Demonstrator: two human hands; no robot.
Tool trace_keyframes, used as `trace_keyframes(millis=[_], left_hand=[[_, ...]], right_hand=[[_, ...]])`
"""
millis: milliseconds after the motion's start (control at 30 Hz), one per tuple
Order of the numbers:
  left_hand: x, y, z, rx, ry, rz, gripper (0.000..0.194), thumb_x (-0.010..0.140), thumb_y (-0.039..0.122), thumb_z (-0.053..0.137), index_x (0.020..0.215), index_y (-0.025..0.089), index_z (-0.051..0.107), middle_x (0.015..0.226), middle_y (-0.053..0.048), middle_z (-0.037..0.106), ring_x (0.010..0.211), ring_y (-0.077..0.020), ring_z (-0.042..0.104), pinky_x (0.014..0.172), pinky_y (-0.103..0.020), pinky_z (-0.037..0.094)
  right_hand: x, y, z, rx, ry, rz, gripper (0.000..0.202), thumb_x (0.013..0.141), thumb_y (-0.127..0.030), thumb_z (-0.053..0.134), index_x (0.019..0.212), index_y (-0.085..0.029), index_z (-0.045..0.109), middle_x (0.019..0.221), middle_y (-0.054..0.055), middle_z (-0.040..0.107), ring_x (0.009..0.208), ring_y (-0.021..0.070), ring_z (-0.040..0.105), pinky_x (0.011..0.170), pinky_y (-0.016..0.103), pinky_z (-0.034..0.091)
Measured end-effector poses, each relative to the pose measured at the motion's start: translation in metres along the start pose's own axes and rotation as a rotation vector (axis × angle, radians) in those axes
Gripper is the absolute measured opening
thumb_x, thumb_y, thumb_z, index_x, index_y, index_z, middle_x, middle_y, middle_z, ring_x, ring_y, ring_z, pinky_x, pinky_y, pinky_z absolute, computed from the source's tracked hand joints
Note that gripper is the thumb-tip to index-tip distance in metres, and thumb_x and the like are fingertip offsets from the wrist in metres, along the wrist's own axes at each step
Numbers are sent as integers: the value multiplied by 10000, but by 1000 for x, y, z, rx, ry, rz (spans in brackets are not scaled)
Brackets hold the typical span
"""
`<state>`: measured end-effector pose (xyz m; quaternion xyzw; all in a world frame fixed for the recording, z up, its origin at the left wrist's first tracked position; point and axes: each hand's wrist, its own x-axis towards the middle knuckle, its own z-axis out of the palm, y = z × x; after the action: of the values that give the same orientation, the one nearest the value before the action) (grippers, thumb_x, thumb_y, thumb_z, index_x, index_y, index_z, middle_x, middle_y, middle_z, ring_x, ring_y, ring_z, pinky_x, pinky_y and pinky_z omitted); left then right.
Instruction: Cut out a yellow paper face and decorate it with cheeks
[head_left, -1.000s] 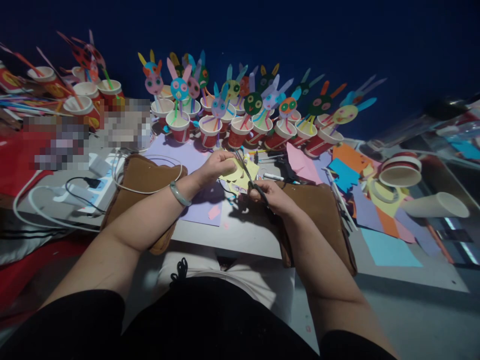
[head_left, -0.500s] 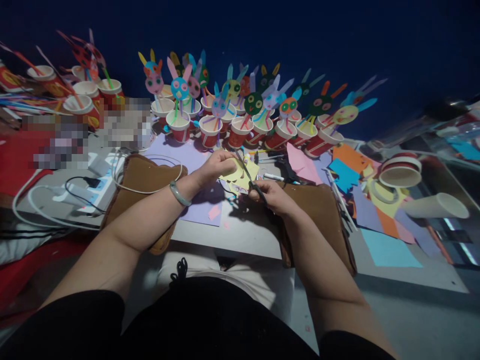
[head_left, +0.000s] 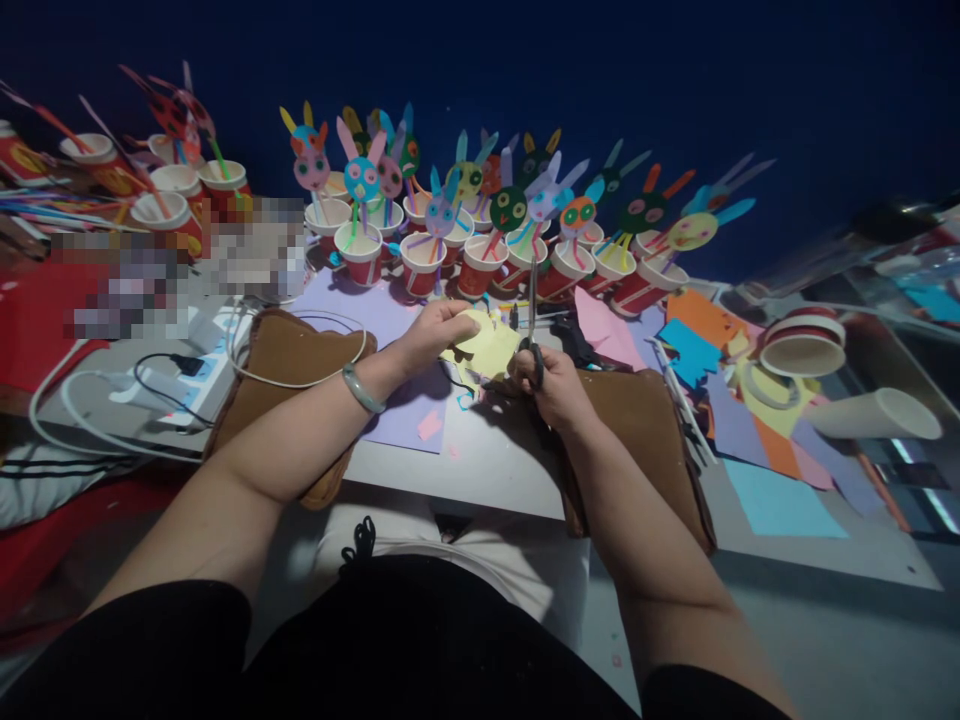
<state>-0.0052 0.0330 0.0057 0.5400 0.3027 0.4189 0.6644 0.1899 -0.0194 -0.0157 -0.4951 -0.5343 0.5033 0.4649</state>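
Observation:
My left hand (head_left: 444,333) pinches a piece of yellow paper (head_left: 493,343) by its left edge, thumb on top. The paper has an uneven, cut outline. My right hand (head_left: 553,388) is closed around the black handles of a pair of scissors (head_left: 533,310), with the blades pointing up and away from me. The scissors stand just right of the paper, apart from its middle. Below the hands, a purple sheet (head_left: 401,425) with small pink scraps (head_left: 430,424) lies on the table (head_left: 472,470).
Behind my hands stand rows of red paper cups (head_left: 424,262) holding straws topped with paper rabbit faces. Brown cushions (head_left: 281,350) lie under both forearms. A white power strip (head_left: 196,375) with cables is at left. Coloured paper (head_left: 784,500) and an overturned cup (head_left: 874,413) are at right.
The scissors have swung from lying across the yellow paper to pointing upright at its right side. My right hand has turned and shifted slightly right. My left hand keeps its pinch on the paper.

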Motion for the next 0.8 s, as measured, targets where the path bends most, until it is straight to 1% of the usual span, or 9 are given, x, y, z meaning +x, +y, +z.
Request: trace_keyframes(millis=[100, 233, 333, 467, 633, 800], left_hand=[[0, -1, 3, 12, 26, -40, 145, 700, 285, 623, 710, 150, 570, 637, 30, 569, 546, -67, 544, 505, -192, 457], [-1, -3, 4, 11, -35, -19, 206, 749, 320, 649, 693, 144, 558, 622, 41, 528, 532, -57, 522, 496, -183, 447], [-2, -2, 4, 23, -65, -3, 230, 767, 339, 659, 707, 132, 579, 628, 40, 523, 527, -49, 508, 500, -181, 435], [-2, -5, 4, 47, -79, -15, 224, 743, 334, 673, 709, 129, 588, 623, 40, 512, 530, -56, 507, 513, -193, 441], [-2, -10, 6, 60, -87, -21, 206, 736, 311, 669, 675, 136, 578, 613, 41, 503, 509, -60, 514, 482, -196, 407], [-2, -13, 7, 57, -82, -36, 228, 745, 325, 676, 668, 136, 574, 594, 42, 511, 490, -63, 513, 473, -201, 387]], right_hand=[[-1, -2, 2, -24, 47, -16, 505, 735, -567, 739, 539, -203, 449, 486, -55, 408, 464, 69, 319, 478, 246, 277], [-3, -4, 5, -173, 99, -53, 504, 708, -518, 782, 540, -206, 424, 512, -56, 400, 506, 79, 328, 499, 248, 280], [-4, -1, 6, -234, 113, -91, 505, 709, -517, 776, 548, -213, 406, 524, -56, 384, 530, 89, 332, 510, 251, 279], [-4, 1, 8, -352, 139, -195, 507, 701, -516, 778, 547, -213, 402, 533, -52, 395, 549, 96, 330, 528, 258, 282], [-5, 0, 9, -470, 151, -316, 539, 708, -517, 774, 536, -214, 363, 527, -63, 336, 537, 93, 288, 531, 264, 252], [-5, 0, 7, -481, 162, -318, 539, 712, -522, 771, 544, -220, 357, 538, -59, 331, 541, 98, 283, 531, 273, 242]])
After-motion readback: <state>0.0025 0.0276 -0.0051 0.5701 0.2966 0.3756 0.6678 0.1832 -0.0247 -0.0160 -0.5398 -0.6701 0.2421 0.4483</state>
